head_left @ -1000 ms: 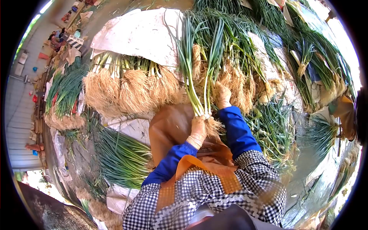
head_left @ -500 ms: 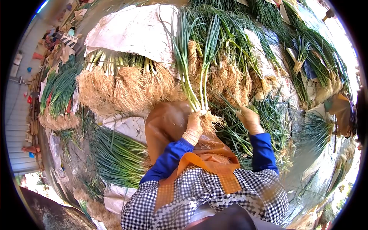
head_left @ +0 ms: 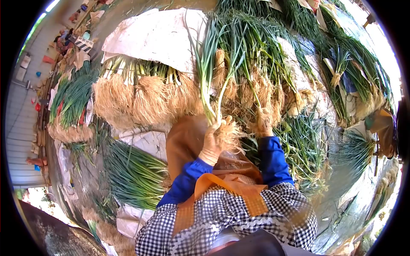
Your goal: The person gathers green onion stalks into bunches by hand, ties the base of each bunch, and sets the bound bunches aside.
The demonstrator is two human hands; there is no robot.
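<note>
My left hand (head_left: 212, 138) is closed around the lower stalks of a few green onions (head_left: 206, 101), just above their tangled tan roots (head_left: 230, 132). Their long leaves point away from me. To its right, my right hand (head_left: 262, 123) has its fingers closed round the base of a single green onion stalk (head_left: 255, 92), whose leaves run up into the pile. A pile of untrimmed green onions (head_left: 260, 47) lies just beyond both hands, roots toward me. The brown apron (head_left: 185, 141) covers my knee below.
Rooted green onion bunches (head_left: 149, 98) lie at the far left, partly under a pale sheet (head_left: 156, 36). Another green pile (head_left: 134, 173) rests at my left. Loose leaves (head_left: 305, 145) are strewn to my right. At the right edge stands a brown-covered object (head_left: 383, 128).
My right hand has moved inward and away from me, from beside the loose leaves to a stalk at the pile's roots. One stalk has separated from my left hand's bunch toward the right.
</note>
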